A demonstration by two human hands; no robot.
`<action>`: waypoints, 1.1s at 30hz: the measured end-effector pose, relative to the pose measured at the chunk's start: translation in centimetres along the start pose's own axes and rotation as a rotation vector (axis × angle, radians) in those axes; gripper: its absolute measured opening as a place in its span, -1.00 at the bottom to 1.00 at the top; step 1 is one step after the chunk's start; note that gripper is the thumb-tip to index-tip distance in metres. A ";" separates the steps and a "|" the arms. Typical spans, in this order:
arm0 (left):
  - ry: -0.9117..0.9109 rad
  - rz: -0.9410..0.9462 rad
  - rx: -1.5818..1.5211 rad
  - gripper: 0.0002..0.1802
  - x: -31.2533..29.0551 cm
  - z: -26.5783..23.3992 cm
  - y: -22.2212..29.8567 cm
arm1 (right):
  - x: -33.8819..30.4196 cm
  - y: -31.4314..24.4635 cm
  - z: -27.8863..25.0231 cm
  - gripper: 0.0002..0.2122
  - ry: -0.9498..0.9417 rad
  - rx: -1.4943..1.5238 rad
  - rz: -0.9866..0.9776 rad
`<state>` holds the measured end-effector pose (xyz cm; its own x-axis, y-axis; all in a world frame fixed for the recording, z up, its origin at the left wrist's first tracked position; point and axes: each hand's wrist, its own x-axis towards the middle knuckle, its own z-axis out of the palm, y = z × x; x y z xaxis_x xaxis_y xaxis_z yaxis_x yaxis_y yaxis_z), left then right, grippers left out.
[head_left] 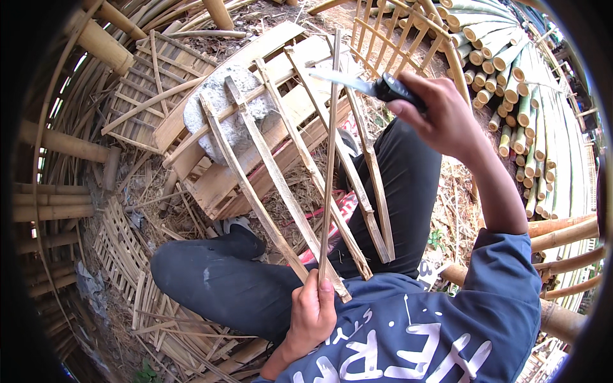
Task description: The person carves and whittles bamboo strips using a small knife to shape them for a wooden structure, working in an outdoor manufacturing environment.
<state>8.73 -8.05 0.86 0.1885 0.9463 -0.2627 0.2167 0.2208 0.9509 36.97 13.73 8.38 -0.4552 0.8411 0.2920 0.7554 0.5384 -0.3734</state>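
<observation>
Cut poles (504, 76) are filling the upper right in a green and tan stack. A low plank desk (220, 188) is standing ahead of the person's legs (220, 281). A frame (308, 159) of pale bamboo slats is lying across it, its slats fanning slightly apart along one crosspiece and reaching back over the legs; their faces are looking rough and streaky, some ends splintery. A grey stone (236, 134) is sitting beneath the slats. A thin, darker strip (329, 163) is standing out over the frame, the left hand (311, 313) clasping its near end. Well apart from it, the right hand (440, 118) is gripping a knife (401, 92) by its black handle, the shiny blade pointing left, near the strip's far end.
</observation>
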 end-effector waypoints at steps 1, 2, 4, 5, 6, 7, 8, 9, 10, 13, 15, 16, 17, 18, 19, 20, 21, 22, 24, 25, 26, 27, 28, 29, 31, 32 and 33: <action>0.001 -0.001 0.001 -0.67 0.0 0.0 0.0 | -0.5 -1.5 0.7 -0.57 -0.084 -0.011 0.005; 0.029 0.017 0.008 -0.67 -0.1 0.0 0.0 | -0.8 -2.6 1.4 -0.59 -0.091 -0.072 -0.048; 0.057 0.035 0.008 -0.67 -0.2 0.0 0.0 | -1.5 -4.8 1.7 -0.59 -0.245 -0.080 -0.055; 0.073 0.051 0.043 -0.68 -0.2 -0.1 0.1 | -1.9 -5.4 2.1 -0.59 -0.256 -0.052 -0.080; 0.089 0.066 0.079 -0.70 -0.2 -0.2 0.1 | -2.2 -5.7 2.6 -0.59 -0.266 -0.024 -0.106; 0.092 0.066 0.075 -0.70 -0.3 -0.2 0.0 | -2.5 -6.2 2.8 -0.59 -0.292 -0.009 -0.117; 0.125 0.106 0.104 -0.67 -0.4 -0.1 -0.4 | -2.7 -6.6 3.0 -0.59 -0.307 -0.015 -0.131; 0.162 0.147 0.133 -0.64 -0.5 -0.1 -0.7 | -2.8 -7.2 3.1 -0.58 -0.320 -0.016 -0.136; 0.166 0.148 0.130 -0.64 -0.6 -0.1 -1.0 | -2.9 -7.6 3.3 -0.58 -0.333 -0.017 -0.141; 0.198 0.219 0.187 -0.62 -0.8 -0.4 -1.6 | -2.8 -8.2 3.2 -0.58 -0.305 -0.064 -0.159; 0.193 0.213 0.186 -0.60 -0.7 -0.9 -1.3 | -2.6 -8.5 3.0 -0.58 -0.287 -0.111 -0.176; 0.195 0.213 0.183 -0.60 -0.8 -1.0 -1.1 | -2.5 -8.7 2.9 -0.57 -0.269 -0.128 -0.177; 0.185 0.207 0.170 -0.59 -0.8 -1.1 -0.9 | -2.4 -8.9 2.8 -0.57 -0.252 -0.145 -0.177; 0.177 0.201 0.159 -0.58 -0.8 -1.2 -0.8 | -2.3 -9.0 2.7 -0.57 -0.254 -0.145 -0.180; 0.180 0.200 0.157 -0.58 -0.8 -1.2 -0.6 | -2.2 -9.1 2.5 -0.56 -0.239 -0.156 -0.185; 0.181 0.209 0.151 -0.58 -0.7 -1.3 -0.5 | -2.1 -9.2 2.4 -0.56 -0.225 -0.167 -0.190; 0.179 0.220 0.143 -0.58 -0.6 -1.3 -0.4 | -2.0 -9.1 2.1 -0.56 -0.218 -0.176 -0.192; 0.179 0.221 0.140 -0.58 -0.6 -1.3 -0.4 | -1.9 -9.0 2.1 -0.56 -0.220 -0.178 -0.192; 0.180 0.229 0.142 -0.58 -0.5 -1.3 -0.5 | -1.8 -8.9 2.1 -0.55 -0.200 -0.198 -0.181; 0.179 0.229 0.140 -0.58 -0.5 -1.3 -0.4 | -1.7 -8.9 2.1 -0.55 -0.167 -0.207 -0.194; 0.163 0.206 0.132 -0.60 -0.6 -1.4 -0.2 | -1.6 -8.6 2.0 -0.55 -0.168 -0.209 -0.193; 0.147 0.180 0.125 -0.61 -0.8 -1.4 -0.2 | -1.4 -8.1 1.9 -0.56 -0.143 -0.236 -0.162; 0.148 0.178 0.125 -0.61 -1.0 -1.3 -0.4 | -1.1 -7.6 1.9 -0.56 -0.118 -0.263 -0.131; 0.146 0.182 0.133 -0.63 -1.2 -1.1 -0.7 | -0.6 -7.2 1.9 -0.56 -0.084 -0.293 -0.097; 0.141 0.191 0.139 -0.65 -1.4 -1.0 -1.1 | 0.0 -5.8 1.7 -0.56 -0.022 -0.311 -0.101; 0.133 0.191 0.161 -0.66 -1.5 -1.0 -1.3 | 0.2 -5.3 1.4 -0.56 -0.031 -0.344 -0.085; 0.126 0.191 0.184 -0.68 -1.6 -1.0 -1.4 | 0.3 -4.7 1.5 -0.57 0.004 -0.325 -0.092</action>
<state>7.17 -9.64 0.09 0.1247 0.9910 -0.0486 0.3607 0.0004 0.9327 32.62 11.54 8.89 -0.5267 0.7895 0.3152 0.8226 0.5668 -0.0452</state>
